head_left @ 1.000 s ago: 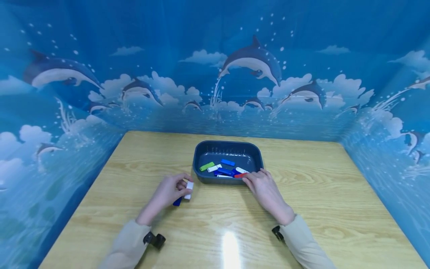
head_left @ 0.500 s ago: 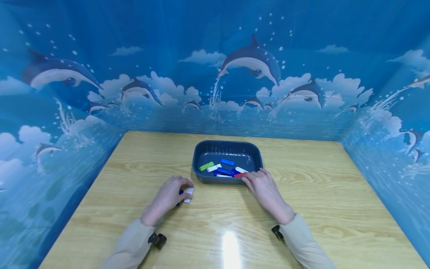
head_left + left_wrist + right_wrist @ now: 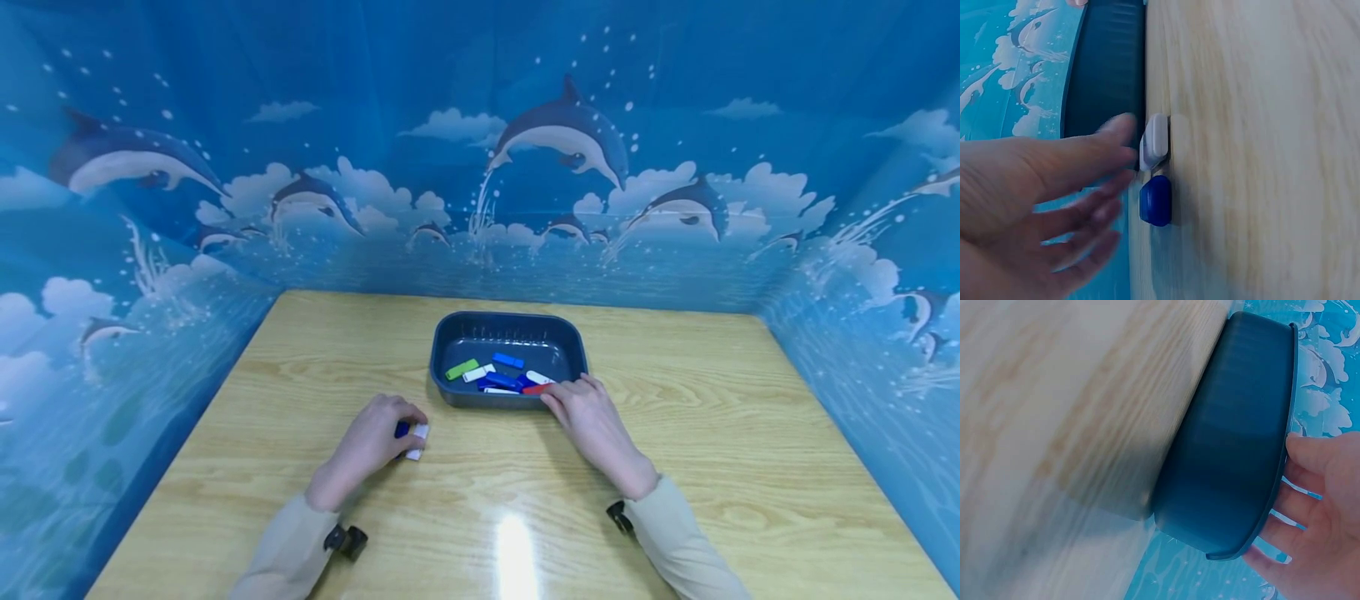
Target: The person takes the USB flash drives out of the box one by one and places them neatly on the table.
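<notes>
My left hand point(image 3: 373, 428) is at the white block point(image 3: 1159, 136) beside the blue block point(image 3: 1159, 203) on the table point(image 3: 450, 500), pinching or not I can't tell; probably light, stiff, slick, it wants its long sides held, while beyond, my right hand point(image 3: 588, 418) grips the tray point(image 3: 510, 315).
</notes>
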`<state>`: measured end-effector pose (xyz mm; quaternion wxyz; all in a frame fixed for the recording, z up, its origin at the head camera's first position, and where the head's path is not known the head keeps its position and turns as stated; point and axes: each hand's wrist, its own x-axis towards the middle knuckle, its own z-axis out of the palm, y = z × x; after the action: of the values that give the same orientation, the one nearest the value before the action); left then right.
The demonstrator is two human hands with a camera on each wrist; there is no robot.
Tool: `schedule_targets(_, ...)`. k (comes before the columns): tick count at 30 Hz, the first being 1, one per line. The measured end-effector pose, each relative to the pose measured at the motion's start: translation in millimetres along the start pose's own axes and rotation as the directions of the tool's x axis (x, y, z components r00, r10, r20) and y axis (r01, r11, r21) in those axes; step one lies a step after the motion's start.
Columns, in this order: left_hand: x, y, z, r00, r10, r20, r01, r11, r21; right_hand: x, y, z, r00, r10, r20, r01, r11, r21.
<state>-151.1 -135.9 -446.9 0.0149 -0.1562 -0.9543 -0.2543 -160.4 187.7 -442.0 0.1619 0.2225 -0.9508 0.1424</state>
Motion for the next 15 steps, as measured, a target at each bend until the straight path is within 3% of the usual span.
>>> schedule_targets(6, 3.8, 3.5, -7.6, 0.981, -0.010, -0.193, -0.006, 0.997, -0.081, 0.2, -0.2, 0.1, 1.000, -0.004, -0.004, 0.004, 1.000, 0.005)
schedule_targets(11, 15.9, 13.6, -21.6, 0.979, -0.028, -0.204, 0.000, 0.991, -0.132, 0.1, -0.1, -0.3, 1.000, 0.003, 0.000, -0.003, 1.000, 0.003)
schedule_targets(15, 34.3, 28.9, -38.3, 0.983, -0.004, -0.186, -0.020, 0.992, -0.125, 0.4, 0.2, 0.8, 1.000, 0.005, 0.003, -0.005, 1.000, 0.011)
